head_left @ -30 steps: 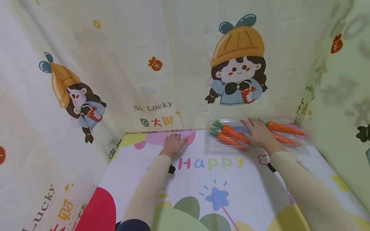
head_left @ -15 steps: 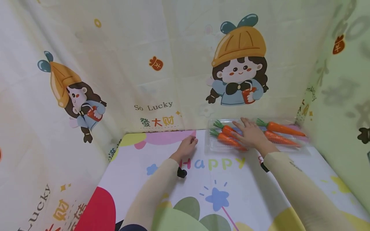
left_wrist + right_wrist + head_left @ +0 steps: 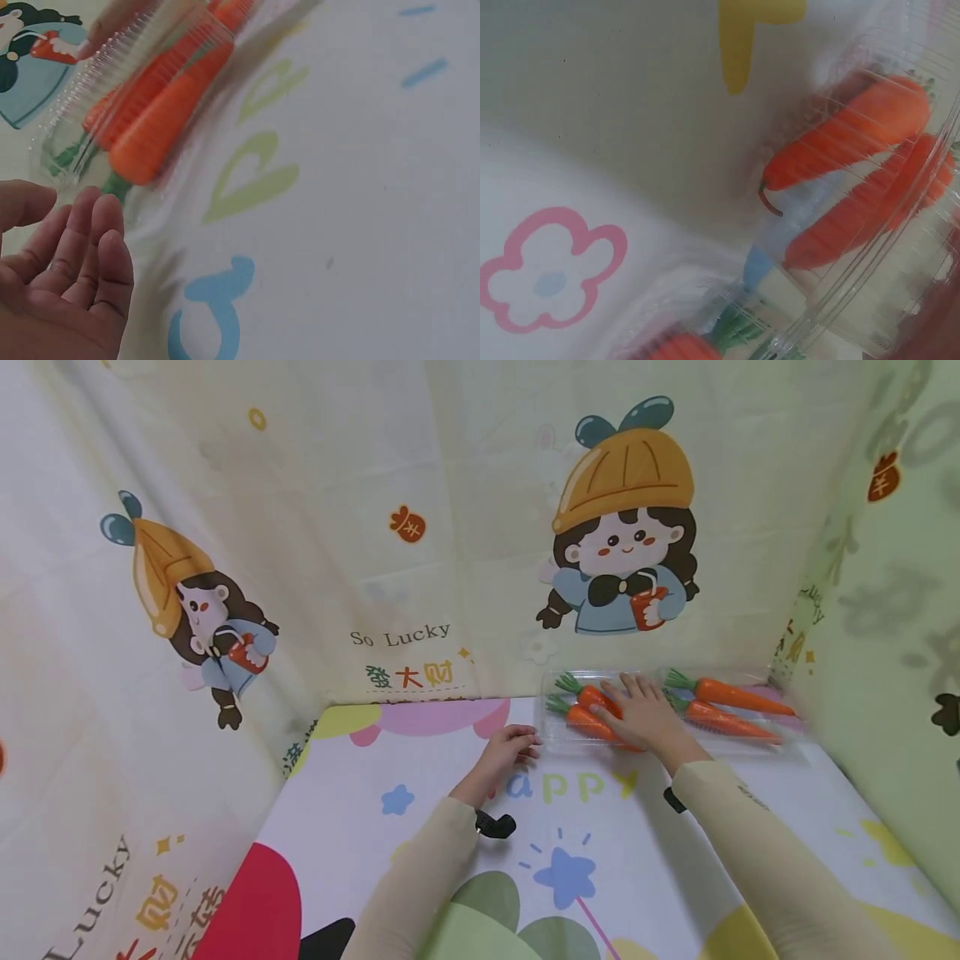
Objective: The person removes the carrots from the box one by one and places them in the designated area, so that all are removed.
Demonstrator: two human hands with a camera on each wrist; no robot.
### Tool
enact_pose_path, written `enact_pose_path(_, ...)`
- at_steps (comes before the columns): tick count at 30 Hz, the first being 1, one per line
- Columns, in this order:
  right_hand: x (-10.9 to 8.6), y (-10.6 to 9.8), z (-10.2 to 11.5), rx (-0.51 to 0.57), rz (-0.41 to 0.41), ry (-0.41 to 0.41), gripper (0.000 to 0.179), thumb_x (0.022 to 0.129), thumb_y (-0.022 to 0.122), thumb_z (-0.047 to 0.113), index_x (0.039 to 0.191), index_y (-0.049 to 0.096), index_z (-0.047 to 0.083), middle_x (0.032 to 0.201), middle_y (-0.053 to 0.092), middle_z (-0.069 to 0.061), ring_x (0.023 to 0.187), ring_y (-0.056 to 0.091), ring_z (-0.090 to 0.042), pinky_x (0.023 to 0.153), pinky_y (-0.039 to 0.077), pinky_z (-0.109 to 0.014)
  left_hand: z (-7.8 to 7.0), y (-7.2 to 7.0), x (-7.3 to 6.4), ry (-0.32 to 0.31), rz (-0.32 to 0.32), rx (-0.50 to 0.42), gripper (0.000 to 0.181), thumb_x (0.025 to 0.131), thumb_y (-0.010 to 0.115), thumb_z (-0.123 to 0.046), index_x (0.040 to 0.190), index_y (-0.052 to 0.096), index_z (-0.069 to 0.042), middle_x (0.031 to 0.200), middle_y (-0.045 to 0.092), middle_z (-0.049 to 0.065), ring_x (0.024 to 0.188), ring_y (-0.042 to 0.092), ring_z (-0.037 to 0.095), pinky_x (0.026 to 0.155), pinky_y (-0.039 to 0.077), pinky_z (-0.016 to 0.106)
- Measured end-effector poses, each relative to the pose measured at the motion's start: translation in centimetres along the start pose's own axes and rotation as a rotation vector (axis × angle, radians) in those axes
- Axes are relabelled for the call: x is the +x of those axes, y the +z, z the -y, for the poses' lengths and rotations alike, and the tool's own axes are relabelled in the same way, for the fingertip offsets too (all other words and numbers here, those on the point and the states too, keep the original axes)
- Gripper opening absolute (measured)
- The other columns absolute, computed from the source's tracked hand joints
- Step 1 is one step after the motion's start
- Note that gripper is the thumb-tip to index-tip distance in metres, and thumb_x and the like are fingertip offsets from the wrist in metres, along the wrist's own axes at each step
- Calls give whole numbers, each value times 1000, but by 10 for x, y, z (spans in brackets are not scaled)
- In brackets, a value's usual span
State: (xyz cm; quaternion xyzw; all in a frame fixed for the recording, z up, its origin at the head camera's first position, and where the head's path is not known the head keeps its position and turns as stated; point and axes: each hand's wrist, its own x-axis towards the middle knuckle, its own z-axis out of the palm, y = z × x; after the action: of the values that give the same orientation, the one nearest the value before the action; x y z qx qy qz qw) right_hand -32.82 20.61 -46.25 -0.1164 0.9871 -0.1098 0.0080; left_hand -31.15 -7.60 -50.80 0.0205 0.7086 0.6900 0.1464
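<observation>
A clear plastic box with two orange carrots in it lies at the back of the table. My right hand rests over its right part, fingers spread and fairly straight; its edge shows blurred in the right wrist view. Just off the box's left end is my left hand, fingers loosely bent with nothing between them. The left wrist view has those fingers close to the box's corner and apart from the carrots. Part of the box is hidden beneath my right hand.
A second clear box with two more carrots stands to the right, beside the first. Behind both hangs a printed cloth wall, and another cloth wall rises on the right. The tabletop carries colourful prints.
My left hand has moved right and nearer, from the pink print to the first box's left end. My right hand has shifted left on that box, uncovering more of the right-hand carrots.
</observation>
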Motion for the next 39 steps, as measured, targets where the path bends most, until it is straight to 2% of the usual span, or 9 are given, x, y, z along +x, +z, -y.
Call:
enact_pose_path(6,0,3,-1,-13,5,6,84,103,29,67,165,22,11,168,11,-30,154,5,-55,125,4,-66,2,7,1,-16,-25,-77,27,102,61,-11,125,65,5,110,74,18,75,67,11,68,55,26)
enact_pose_path(10,-1,4,0,-16,-7,-4,81,104,31,65,165,23,12,168,13,-30,154,7,-55,125,4,-66,3,7,-1,-21,-41,-111,26,101,63,-9,123,65,6,103,74,14,73,66,11,66,54,24)
enact_pose_path(15,-6,4,2,-14,-12,-17,79,104,34,63,164,25,12,168,14,-29,154,7,-55,125,5,-66,5,6,-5,-26,-17,-133,26,101,62,-8,124,65,6,98,72,6,75,66,11,69,55,23)
enact_pose_path(20,-9,5,4,-15,-6,-31,78,105,34,62,165,25,14,169,13,-28,154,7,-54,125,4,-65,7,1,-9,-44,11,-120,28,101,63,-9,126,64,4,98,70,5,81,66,13,73,56,23)
enact_pose_path(27,-14,6,14,-19,-39,-70,77,104,38,61,163,29,13,168,17,-27,154,12,-54,125,6,-65,11,-5,-21,-33,28,-142,29,102,61,-7,127,61,6,99,67,4,83,66,13,78,56,24)
enact_pose_path(33,-19,12,25,-35,-36,-63,80,103,36,65,164,27,14,170,16,-24,155,10,-52,126,5,-64,16,-11,-35,-11,45,-203,28,103,56,-1,129,54,8,99,67,4,85,69,12,81,58,25)
enact_pose_path(39,-27,13,34,11,-36,-47,79,103,37,66,164,28,17,171,16,-21,155,8,-53,121,10,-72,23,-14,-44,-7,45,-228,26,102,55,0,127,54,7,96,66,5,84,70,12,79,57,25)
